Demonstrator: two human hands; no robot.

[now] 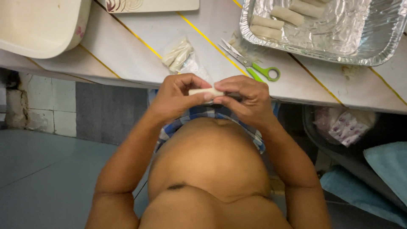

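At white counter [178, 29] edge: hands grip pale roll [206, 91]; grey floor [46, 169].

Both arms rise from the lower corners of the frame and converge at centre. The left hand [176, 97] sits centre-left, knuckles up, fingers curled inward, thumb tip meeting the fingertips in a pinch. The right hand [248, 99] sits centre-right, back of the hand facing up, fingers bent and pressed toward the left hand's fingertips. Wrists are level and slightly flexed. Forearms are bare. The bare torso fills the lower centre.
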